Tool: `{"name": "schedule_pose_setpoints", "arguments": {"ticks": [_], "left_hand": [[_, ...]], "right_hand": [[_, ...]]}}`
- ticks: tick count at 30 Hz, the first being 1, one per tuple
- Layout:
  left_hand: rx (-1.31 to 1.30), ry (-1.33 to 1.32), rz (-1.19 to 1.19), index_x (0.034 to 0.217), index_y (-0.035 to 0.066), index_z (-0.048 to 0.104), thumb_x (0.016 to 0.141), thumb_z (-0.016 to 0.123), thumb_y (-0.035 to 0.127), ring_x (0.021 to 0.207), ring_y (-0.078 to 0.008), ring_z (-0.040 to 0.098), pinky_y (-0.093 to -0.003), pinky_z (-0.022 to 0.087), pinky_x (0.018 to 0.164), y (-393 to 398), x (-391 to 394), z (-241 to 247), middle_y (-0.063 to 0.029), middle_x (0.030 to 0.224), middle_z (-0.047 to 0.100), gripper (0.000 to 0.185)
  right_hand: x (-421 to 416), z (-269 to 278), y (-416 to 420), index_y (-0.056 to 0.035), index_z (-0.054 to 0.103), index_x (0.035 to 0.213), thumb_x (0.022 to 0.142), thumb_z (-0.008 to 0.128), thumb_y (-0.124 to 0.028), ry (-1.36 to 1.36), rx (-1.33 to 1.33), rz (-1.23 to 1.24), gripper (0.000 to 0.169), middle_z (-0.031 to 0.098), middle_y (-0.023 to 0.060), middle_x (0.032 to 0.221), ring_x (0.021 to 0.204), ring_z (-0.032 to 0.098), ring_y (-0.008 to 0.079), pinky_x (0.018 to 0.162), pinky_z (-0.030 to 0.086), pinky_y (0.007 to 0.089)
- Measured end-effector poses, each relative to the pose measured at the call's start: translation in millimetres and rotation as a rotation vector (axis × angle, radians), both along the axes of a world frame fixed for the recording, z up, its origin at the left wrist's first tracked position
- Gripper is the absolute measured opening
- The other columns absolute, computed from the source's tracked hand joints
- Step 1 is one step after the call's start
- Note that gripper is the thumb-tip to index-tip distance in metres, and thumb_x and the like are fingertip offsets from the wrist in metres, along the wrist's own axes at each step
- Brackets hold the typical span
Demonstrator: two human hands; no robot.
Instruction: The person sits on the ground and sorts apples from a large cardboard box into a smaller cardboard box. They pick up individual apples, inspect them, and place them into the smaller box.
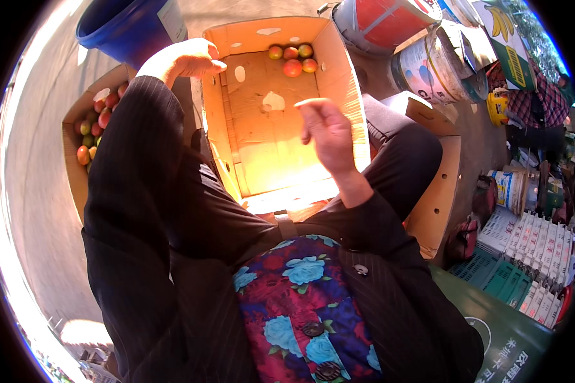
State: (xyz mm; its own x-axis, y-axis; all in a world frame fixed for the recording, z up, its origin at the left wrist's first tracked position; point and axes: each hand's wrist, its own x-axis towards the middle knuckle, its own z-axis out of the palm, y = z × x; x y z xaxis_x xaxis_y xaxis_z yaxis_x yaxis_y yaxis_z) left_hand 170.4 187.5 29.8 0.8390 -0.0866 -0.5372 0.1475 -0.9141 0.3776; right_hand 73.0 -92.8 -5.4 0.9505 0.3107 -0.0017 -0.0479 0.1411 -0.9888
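A cardboard box (249, 153) stands between my knees, with round hand holes and a ragged-looking opening in its bottom. Several red and yellowish tomatoes (293, 68) sit together in its far right corner. My left hand (188, 60) is over the box's left rim near the far end, fingers bent downward. Whether it holds anything is hidden by the fingers. Above the right half of the box hovers my right hand (329, 136), blurred, its fingers loosely bent and apart with nothing visible in them. At left, another cardboard box (72, 158) holds several tomatoes (104, 117), partly covered by my sleeve.
A blue plastic bucket (129, 28) stands beyond my left hand. Red-and-white buckets (388, 21) and a printed white bucket (424, 67) are at far right. Another cardboard box (443, 186) lies beside my right knee. Stacked plastic crates (532, 244) and a person in a checked garment (548, 105) are farther right.
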Motion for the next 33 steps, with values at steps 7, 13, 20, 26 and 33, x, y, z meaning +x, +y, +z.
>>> {"name": "schedule_pose_setpoints", "arguments": {"ticks": [7, 13, 20, 26, 33], "left_hand": [[0.079, 0.066, 0.013, 0.111, 0.007, 0.058, 0.083, 0.06, 0.039, 0.076, -0.0168, 0.059, -0.0321, 0.048, 0.074, 24.7, 9.7, -22.0, -0.0077, 0.094, 0.063, 0.042], [-0.083, -0.215, 0.022, 0.086, 0.003, 0.065, 0.082, 0.058, 0.038, 0.064, -0.0197, 0.056, -0.0346, 0.046, 0.059, 32.5, 8.2, -32.2, -0.0102, 0.074, 0.062, 0.036], [-0.051, -0.07, -0.061, 0.123, 0.005, 0.051, 0.083, 0.06, 0.036, 0.108, -0.0268, 0.054, -0.035, 0.043, 0.092, 0.6, 9.1, 13.6, -0.015, 0.118, 0.056, 0.051], [-0.089, -0.088, 0.003, 0.123, 0.005, 0.049, 0.081, 0.061, 0.034, 0.109, -0.029, 0.054, -0.0359, 0.043, 0.092, 10.4, -2.4, 8.5, -0.0173, 0.117, 0.056, 0.052], [-0.144, -0.043, -0.017, 0.123, 0.005, 0.049, 0.08, 0.061, 0.031, 0.105, -0.0284, 0.056, -0.0357, 0.044, 0.09, 17.5, -3.7, -0.4, -0.0174, 0.117, 0.057, 0.052]], "right_hand": [[-9.9, -192.2, 9.5, -0.0002, 0.056, 0.099, 0.076, 0.067, -0.021, -0.027, -0.806, 0.125, 0.033, 0.064, 0.0149, 0.084, 0.073, 0.063, 0.0218, 0.069, 0.05, 0.0318], [63.6, -228.2, 4.1, -0.0009, 0.056, 0.103, 0.073, 0.066, -0.025, -0.054, -1.032, 0.028, 0.04, 0.064, 0.0177, 0.092, 0.089, 0.061, 0.0305, 0.079, 0.048, 0.0376], [152.6, -239.8, -17.2, 0.003, 0.045, 0.119, 0.069, 0.071, -0.031, -0.109, -1.311, -0.039, 0.066, 0.056, 0.0253, 0.111, 0.105, 0.055, 0.0352, 0.087, 0.045, 0.0397], [212.0, -213.4, 16.5, -0.0005, 0.039, 0.124, 0.071, 0.071, -0.035, -0.088, -1.302, 0.069, 0.071, 0.054, 0.0244, 0.113, 0.102, 0.055, 0.0371, 0.086, 0.045, 0.0412], [244.3, -233.7, 44.0, 0.001, 0.046, 0.117, 0.067, 0.073, -0.042, 0.08, -1.392, 0.065, 0.072, 0.052, 0.0226, 0.118, 0.103, 0.055, 0.0343, 0.084, 0.046, 0.0402]]}}
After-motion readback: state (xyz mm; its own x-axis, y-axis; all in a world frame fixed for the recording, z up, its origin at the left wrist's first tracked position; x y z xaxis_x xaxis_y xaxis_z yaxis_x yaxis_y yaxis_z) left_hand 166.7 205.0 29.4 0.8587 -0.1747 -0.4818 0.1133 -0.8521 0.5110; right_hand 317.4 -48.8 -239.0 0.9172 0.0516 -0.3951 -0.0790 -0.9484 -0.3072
